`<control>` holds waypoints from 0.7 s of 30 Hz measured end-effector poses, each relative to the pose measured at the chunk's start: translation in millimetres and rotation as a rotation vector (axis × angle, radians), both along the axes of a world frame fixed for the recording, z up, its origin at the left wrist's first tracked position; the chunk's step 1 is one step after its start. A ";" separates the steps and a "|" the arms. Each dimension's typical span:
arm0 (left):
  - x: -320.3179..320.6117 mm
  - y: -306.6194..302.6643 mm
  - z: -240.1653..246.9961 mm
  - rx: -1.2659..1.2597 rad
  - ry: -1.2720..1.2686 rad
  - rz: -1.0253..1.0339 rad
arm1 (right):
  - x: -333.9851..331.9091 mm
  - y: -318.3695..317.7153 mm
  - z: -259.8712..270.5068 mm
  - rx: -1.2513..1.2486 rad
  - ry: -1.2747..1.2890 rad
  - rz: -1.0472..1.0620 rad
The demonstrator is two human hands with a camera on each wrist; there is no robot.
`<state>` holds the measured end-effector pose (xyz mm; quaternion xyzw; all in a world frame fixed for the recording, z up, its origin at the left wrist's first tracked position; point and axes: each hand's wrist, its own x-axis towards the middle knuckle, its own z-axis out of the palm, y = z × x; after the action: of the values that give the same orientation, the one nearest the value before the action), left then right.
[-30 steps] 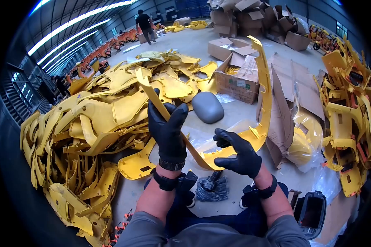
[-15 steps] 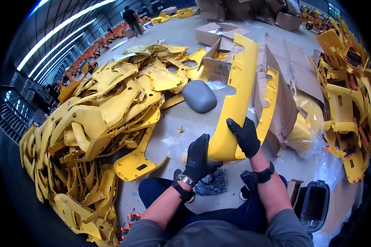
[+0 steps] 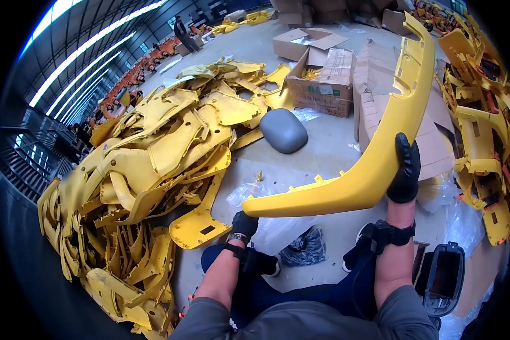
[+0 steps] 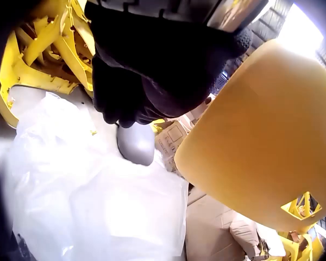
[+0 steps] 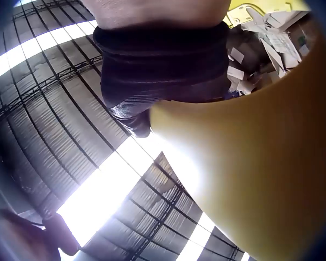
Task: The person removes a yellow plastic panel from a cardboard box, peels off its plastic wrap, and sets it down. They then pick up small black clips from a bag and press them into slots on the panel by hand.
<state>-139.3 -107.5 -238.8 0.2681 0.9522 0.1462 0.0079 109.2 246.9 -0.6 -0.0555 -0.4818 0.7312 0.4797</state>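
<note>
A long curved yellow panel (image 3: 345, 187) is held up in front of the body, one arm rising to the right and the other reaching left. My gloved right hand (image 3: 405, 170) grips its outer edge near the bend; in the right wrist view the glove (image 5: 163, 76) meets the panel (image 5: 250, 157) at its edge. Beside the panel's left end is my gloved left hand (image 3: 245, 224). The left wrist view has that hand's glove (image 4: 152, 70) with fingers bent downward, left of the panel (image 4: 261, 136); whether they touch is unclear.
A large heap of yellow panels (image 3: 147, 158) lies on the left, another stack (image 3: 481, 130) on the right. Beyond my hands are a grey rounded cover (image 3: 283, 131) and cardboard boxes (image 3: 323, 93). Clear plastic and a dark bag (image 3: 303, 247) lie near my feet.
The panel has turned from upright to spread sideways, its upper arm further right. My right hand has moved right and up its edge; my left hand has moved left and down.
</note>
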 end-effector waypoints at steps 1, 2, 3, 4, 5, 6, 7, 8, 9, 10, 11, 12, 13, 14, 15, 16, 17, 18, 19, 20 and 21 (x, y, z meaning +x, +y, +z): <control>-15.5 -9.4 8.7 0.122 0.042 -0.043 | 1.5 -0.9 -1.0 -0.028 0.018 -0.003; -32.8 -21.0 21.1 0.240 0.083 -0.089 | 3.5 -1.3 -2.6 -0.059 0.033 -0.008; -47.7 -28.6 37.0 0.294 0.082 0.040 | 5.5 -2.9 -0.8 -0.038 0.014 -0.001; -63.5 -35.4 53.7 0.348 0.082 0.167 | 8.4 -4.9 3.2 -0.017 -0.004 0.004; -82.4 -46.9 65.5 0.428 0.051 0.225 | 11.7 -6.7 6.6 0.001 -0.025 0.007; -97.6 -55.9 74.3 0.505 0.016 0.282 | 14.6 -6.9 8.7 0.035 -0.050 0.045; -100.7 -59.0 92.2 0.485 -0.045 0.211 | 17.2 -6.2 10.4 0.064 -0.079 0.080; -92.7 -58.0 116.4 0.462 -0.110 0.141 | 20.1 -6.3 12.4 0.089 -0.111 0.115; -77.0 -46.1 135.8 0.511 -0.199 0.083 | 20.3 -13.2 19.5 0.105 -0.137 0.093; -53.5 -30.0 154.3 0.562 -0.285 0.027 | 17.2 -14.6 18.0 0.144 -0.199 0.114; -21.4 -12.8 175.6 0.524 -0.309 -0.114 | 12.8 -14.6 17.3 0.188 -0.257 0.138; 10.9 7.4 190.8 0.487 -0.333 -0.254 | 9.2 -17.0 16.3 0.233 -0.314 0.164; 37.7 26.8 192.7 0.480 -0.278 -0.458 | 4.1 -21.2 14.0 0.290 -0.410 0.195; 63.6 45.3 191.1 0.474 -0.215 -0.660 | -2.7 -30.3 11.5 0.241 -0.358 0.242; 88.0 63.9 191.9 0.454 -0.151 -0.729 | -7.6 -37.9 10.0 0.262 -0.380 0.271; 106.9 80.1 189.2 0.431 -0.086 -0.799 | -11.0 -44.4 8.8 0.284 -0.402 0.297; 120.5 92.7 179.9 0.475 -0.283 -0.730 | -12.9 -49.8 7.4 0.316 -0.420 0.325; 129.2 100.9 171.3 0.513 -0.486 -0.655 | -14.0 -53.3 4.6 0.343 -0.442 0.353; 128.4 105.2 163.7 0.443 -0.521 -0.542 | -15.1 -54.6 -0.4 0.297 -0.460 0.387; 127.4 104.6 159.8 0.531 -0.656 -0.445 | -18.1 -56.4 -4.3 0.331 -0.438 0.364; 123.7 102.5 159.5 0.575 -0.647 -0.430 | -22.7 -57.4 -8.2 0.357 -0.424 0.338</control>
<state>-15.6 -5.0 -79.3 0.3909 0.7449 0.4743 0.2594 86.5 189.5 -8.8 -0.0406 -0.6941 0.6765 0.2427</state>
